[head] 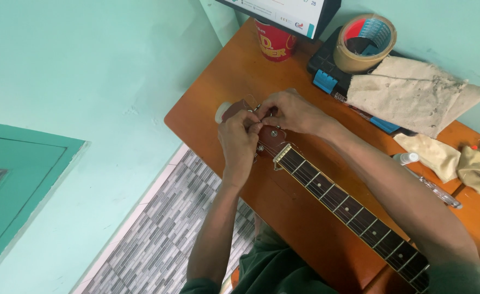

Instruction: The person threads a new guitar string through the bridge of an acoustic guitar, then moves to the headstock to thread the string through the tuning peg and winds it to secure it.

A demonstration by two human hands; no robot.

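Mint-green painted walls [87,60] on two sides, slightly scuffed. Darker teal frame panel [17,179] at lower left. Floor [158,239] of grey patterned tile in narrow staggered strips, white edge strip along wall base. Orange-brown wooden table [223,81] pushed into the corner. Even, soft daylight, no hard shadows.

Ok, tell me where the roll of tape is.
The roll of tape sits at the top right of the head view, on a black case beside the dirty cloth.
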